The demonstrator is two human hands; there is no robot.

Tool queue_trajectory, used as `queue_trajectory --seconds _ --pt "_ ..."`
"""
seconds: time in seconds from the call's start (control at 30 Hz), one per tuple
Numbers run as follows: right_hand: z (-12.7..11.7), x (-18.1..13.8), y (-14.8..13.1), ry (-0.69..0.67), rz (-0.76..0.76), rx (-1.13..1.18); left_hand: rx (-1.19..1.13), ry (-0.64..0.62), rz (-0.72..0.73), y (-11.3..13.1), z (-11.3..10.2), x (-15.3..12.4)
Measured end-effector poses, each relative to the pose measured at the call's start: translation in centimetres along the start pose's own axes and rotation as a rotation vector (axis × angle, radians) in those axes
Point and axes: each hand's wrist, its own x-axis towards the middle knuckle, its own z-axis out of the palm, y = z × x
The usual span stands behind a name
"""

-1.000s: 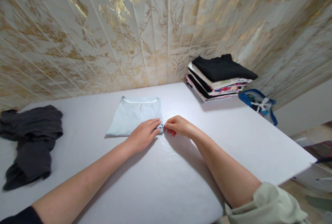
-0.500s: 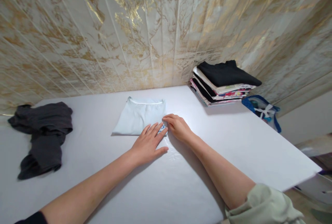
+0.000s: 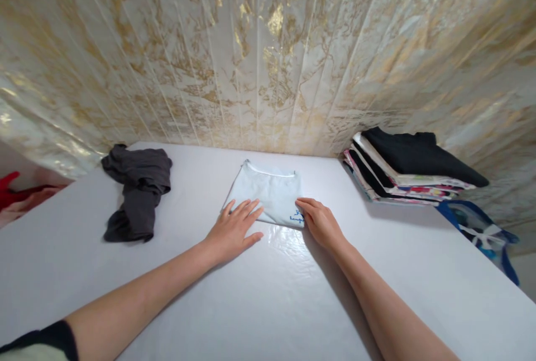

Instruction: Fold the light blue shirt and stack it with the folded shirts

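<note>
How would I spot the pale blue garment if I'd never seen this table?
Find the white table before the curtain. Between the dark heap on the left and the stack on the right, the garment lies flat, the left hand on it. Unlike both, it is one pale blue piece with blue lettering in its near right corner.

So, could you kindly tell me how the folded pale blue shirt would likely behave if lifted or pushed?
The shirt would probably flop and lose its folds, since its cloth looks soft. It is likely light, being a small, flat bundle. Pushed, it might slide or wrinkle on the shiny tabletop.
</note>
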Motion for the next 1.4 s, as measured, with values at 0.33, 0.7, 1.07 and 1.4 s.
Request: queue_trajectory --seconds 0.33,0.7,1.07,1.4 --pt "0.2 4.7 -6.6 -0.043 -0.229 0.198 -0.097 0.001 -0.009 0.7 -0.2 -0.1" --pt "7.6 11.2 -7.7 -0.030 -0.281 0.471 -0.228 0.240 -0.451 -3.9 -4.6 1.1" --pt "6.4 10.6 -8.2 0.000 -0.187 0.470 -0.473 0.173 -0.482 -4.3 -2.3 1.9" --pt "7.0 10.6 -8.8 -0.083 -0.163 0.058 -0.504 -0.018 -0.480 -6.0 -3.9 2.1"
